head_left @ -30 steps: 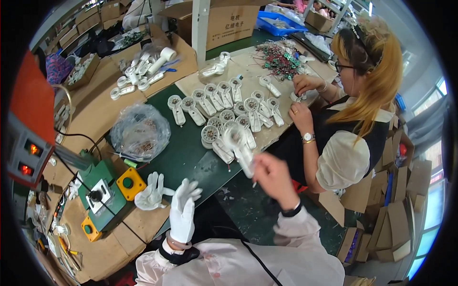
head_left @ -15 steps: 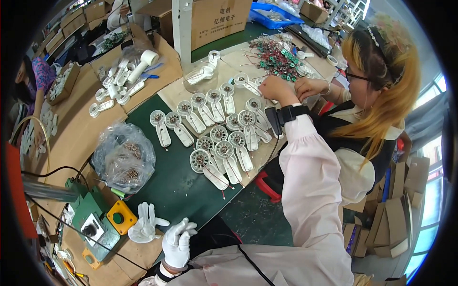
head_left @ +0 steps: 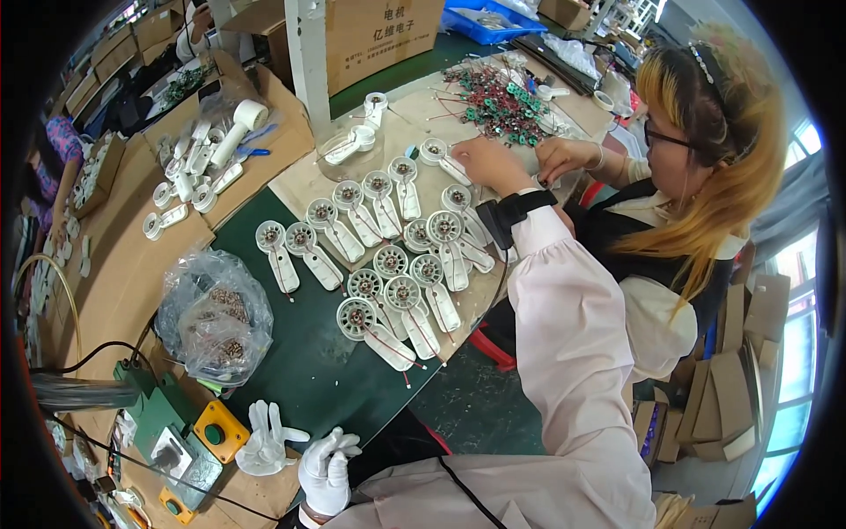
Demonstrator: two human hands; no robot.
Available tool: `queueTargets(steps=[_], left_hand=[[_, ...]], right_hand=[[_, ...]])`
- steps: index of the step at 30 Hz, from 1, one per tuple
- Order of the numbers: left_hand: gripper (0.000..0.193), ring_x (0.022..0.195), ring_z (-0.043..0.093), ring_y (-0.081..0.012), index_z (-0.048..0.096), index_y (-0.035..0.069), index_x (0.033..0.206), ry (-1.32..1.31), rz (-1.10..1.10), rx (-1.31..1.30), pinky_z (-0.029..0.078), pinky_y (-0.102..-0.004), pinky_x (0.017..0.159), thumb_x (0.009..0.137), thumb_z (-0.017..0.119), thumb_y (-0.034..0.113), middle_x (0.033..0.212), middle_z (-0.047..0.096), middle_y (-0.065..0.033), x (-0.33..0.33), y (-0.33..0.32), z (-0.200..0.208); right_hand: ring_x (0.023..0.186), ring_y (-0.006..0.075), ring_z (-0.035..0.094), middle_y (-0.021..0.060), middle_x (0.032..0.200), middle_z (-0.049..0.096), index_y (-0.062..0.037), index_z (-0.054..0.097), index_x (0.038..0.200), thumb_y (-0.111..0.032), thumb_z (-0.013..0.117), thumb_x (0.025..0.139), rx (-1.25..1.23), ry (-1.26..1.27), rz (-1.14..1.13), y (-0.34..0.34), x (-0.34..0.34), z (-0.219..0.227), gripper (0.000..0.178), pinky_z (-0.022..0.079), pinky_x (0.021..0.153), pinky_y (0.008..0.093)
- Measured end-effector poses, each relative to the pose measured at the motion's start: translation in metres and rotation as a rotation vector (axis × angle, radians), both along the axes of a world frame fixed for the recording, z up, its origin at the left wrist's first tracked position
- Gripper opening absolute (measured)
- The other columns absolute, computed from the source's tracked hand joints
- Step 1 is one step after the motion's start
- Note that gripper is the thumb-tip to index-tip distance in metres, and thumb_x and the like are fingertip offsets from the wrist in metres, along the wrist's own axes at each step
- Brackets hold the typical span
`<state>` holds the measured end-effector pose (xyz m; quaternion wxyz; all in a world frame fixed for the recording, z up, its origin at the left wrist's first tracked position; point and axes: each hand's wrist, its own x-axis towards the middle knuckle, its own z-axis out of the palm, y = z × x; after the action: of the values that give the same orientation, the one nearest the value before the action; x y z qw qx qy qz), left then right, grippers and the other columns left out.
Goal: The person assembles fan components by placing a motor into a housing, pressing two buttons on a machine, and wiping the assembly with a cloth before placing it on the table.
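Note:
My left hand point(head_left: 326, 474), in a white glove, rests palm-side up by the front table edge, fingers loosely bent and nothing visible in it. Beside it lies a limp white glove point(head_left: 267, 440). My bare right hand point(head_left: 493, 166) reaches far across the table, its fingers closed at the handle end of a white fan housing point(head_left: 434, 151); the fingertips are partly hidden. Several more white fan housings with round motor ends and thin red wires lie in rows, one of the nearest being a fan housing point(head_left: 388, 346). A co-worker's hand point(head_left: 566, 159) is just right of mine.
A plastic bag of small metal parts point(head_left: 216, 319) sits at left, near a yellow box with a green button point(head_left: 217, 432). Red and green wired boards point(head_left: 507, 106) are heaped at the far side. A carton point(head_left: 385, 40) stands behind. The co-worker point(head_left: 679, 185) sits at right.
The whole view has shifted slightly, so the table things appear farther left. My right hand stays by the same fan housing, and my left hand keeps its place.

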<state>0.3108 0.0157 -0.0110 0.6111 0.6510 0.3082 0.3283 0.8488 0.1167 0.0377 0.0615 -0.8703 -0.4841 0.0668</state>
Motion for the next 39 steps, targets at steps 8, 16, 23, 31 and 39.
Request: queueTargets(steps=[8,16,23,31,39], left_hand=[[0.034,0.076,0.064,-0.0194,0.054,0.002,0.129,-0.008,-0.008,-0.004,0.053,-0.0312,0.074,0.100,0.055,0.019,0.101,0.068,-0.0177,0.006,0.000,0.005],[0.031,0.075,0.064,-0.0198,0.056,0.002,0.127,-0.024,-0.008,0.019,0.053,-0.0314,0.074,0.100,0.055,0.019,0.100,0.068,-0.0179,0.005,0.001,0.005],[0.029,0.076,0.065,-0.0203,0.056,0.002,0.124,0.005,0.011,-0.012,0.053,-0.0317,0.074,0.100,0.055,0.020,0.101,0.068,-0.0185,-0.003,-0.006,0.004],[0.028,0.077,0.067,-0.0211,0.058,0.002,0.123,0.026,-0.039,0.067,0.055,-0.0323,0.073,0.100,0.055,0.019,0.103,0.069,-0.0180,-0.013,-0.003,0.002],[0.028,0.080,0.068,-0.0204,0.060,0.002,0.122,0.002,-0.038,-0.017,0.055,-0.0321,0.075,0.100,0.056,0.018,0.103,0.069,-0.0159,-0.013,-0.004,0.005]], right_hand=[[0.094,0.0374,0.067,0.0181,0.099,0.070,-0.0118,0.072,0.097,-0.022,0.056,0.085,0.142,-0.071,-0.184,-0.016,0.019,0.010,0.023,0.053,0.082,0.0449],[0.092,0.0354,0.068,0.0144,0.095,0.071,-0.0137,0.072,0.090,-0.017,0.062,0.078,-0.110,-0.190,-0.215,-0.020,0.036,-0.012,0.016,0.053,0.082,0.0447],[0.094,0.0338,0.068,0.0143,0.097,0.071,-0.0114,0.071,0.095,-0.015,0.063,0.076,0.024,-0.069,-0.013,0.002,0.030,-0.026,0.020,0.053,0.083,0.0420],[0.082,0.0242,0.069,0.0135,0.090,0.071,-0.0056,0.070,0.098,-0.016,0.064,0.085,0.263,0.056,0.152,0.003,-0.013,0.020,0.018,0.053,0.075,0.0330],[0.070,0.0213,0.062,0.0117,0.082,0.068,-0.0031,0.068,0.102,-0.016,0.065,0.089,0.267,0.225,0.526,-0.023,-0.156,0.090,0.018,0.050,0.069,0.0308]])
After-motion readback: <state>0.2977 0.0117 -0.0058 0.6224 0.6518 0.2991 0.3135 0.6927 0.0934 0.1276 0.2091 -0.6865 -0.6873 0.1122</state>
